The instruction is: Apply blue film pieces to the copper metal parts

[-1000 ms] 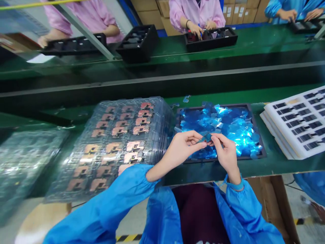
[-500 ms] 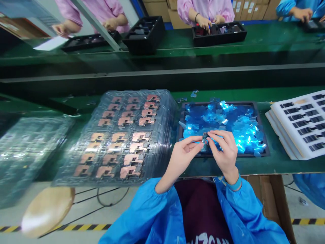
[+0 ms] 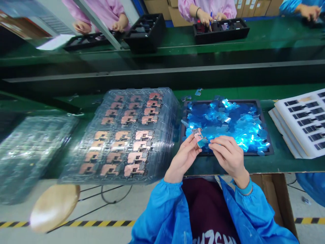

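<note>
My left hand (image 3: 183, 158) pinches a small copper-coloured flex part (image 3: 197, 134) with a blue film strip (image 3: 202, 142) hanging from its lower end. My right hand (image 3: 226, 153) is closed in a pinch right beside it, fingertips at the film's edge. Both hands hover over the near edge of a black tray (image 3: 264, 153) heaped with peeled blue film scraps (image 3: 228, 120). Left of my hands stands a stack of clear blister trays (image 3: 165, 135) filled with several copper flex parts (image 3: 138, 135).
White trays (image 3: 299, 125) with dark parts lie at the right. More clear trays (image 3: 30, 149) sit at far left. Beyond a green conveyor (image 3: 162, 73), other people in pink and blue sleeves work at black trays (image 3: 220, 30). A round stool (image 3: 54, 206) stands below left.
The part has been lifted and turned in my left hand, its copper face now showing. My right hand has drawn slightly down and right, with the blue film coming away from the part.
</note>
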Demonstrator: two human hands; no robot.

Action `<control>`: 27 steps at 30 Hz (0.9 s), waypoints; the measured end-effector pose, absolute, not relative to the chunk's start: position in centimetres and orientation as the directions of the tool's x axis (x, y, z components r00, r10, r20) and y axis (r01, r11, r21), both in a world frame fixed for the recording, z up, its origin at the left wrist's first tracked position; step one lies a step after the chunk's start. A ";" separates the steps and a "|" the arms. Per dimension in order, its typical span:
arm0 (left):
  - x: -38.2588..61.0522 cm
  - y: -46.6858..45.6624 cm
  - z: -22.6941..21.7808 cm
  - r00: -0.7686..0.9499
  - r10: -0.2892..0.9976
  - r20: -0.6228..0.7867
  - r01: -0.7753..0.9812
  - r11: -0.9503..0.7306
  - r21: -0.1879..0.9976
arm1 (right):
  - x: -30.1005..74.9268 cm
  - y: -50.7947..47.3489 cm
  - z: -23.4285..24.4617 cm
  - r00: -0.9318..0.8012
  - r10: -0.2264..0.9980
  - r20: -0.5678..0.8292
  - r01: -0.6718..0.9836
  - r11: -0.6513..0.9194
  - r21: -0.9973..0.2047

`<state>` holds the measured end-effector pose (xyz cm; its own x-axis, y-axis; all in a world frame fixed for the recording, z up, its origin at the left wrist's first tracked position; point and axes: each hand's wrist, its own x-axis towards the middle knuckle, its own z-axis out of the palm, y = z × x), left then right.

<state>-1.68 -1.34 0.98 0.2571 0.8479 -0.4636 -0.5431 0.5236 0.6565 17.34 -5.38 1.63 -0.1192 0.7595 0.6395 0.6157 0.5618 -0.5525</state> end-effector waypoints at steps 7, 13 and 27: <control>-2.1 -0.3 0.6 0.071 0.893 -0.444 -0.524 0.412 0.745 | 17.3 -5.0 0.9 0.341 0.800 0.494 0.465 0.313 -0.828; -1.6 -0.7 0.7 -0.053 0.932 -0.358 -0.373 0.314 0.873 | 18.6 -1.4 -1.0 0.373 0.902 0.217 0.614 -0.065 -0.786; 0.2 -2.5 1.7 -0.211 0.956 -0.203 -0.366 0.115 0.924 | 15.1 -2.3 -0.5 0.055 0.957 0.284 0.517 0.217 -0.828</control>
<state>0.25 -2.51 1.70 -0.2110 0.9563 -0.2025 -0.3659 0.1149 0.9236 15.13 -2.30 -0.50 0.0546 0.9572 0.2843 0.5168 0.2166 -0.8282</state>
